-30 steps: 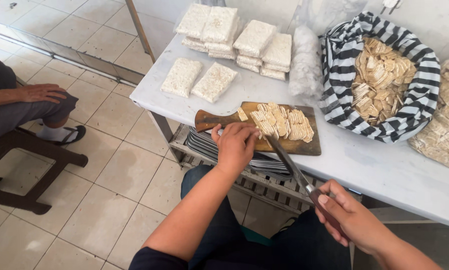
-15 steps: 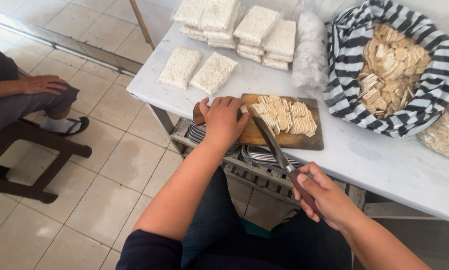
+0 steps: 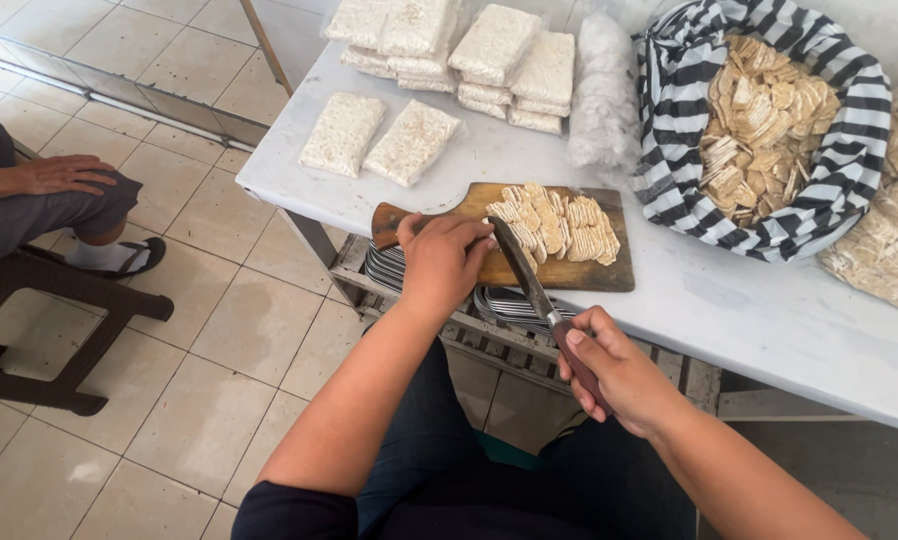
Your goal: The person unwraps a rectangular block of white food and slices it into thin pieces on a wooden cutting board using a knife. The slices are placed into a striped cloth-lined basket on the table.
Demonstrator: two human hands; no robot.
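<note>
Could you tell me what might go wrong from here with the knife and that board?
The left hand rests right beside the knife blade, so its fingers could get nicked. The cutting board sits near the table edge, so it may tip or slide off. Cut slices are piled high and could spill over the board's edge.

My left hand (image 3: 444,262) rested on the wooden cutting board (image 3: 594,273) beside the sliced pieces (image 3: 559,222); my right hand (image 3: 614,370) gripped the knife (image 3: 525,271).
</note>
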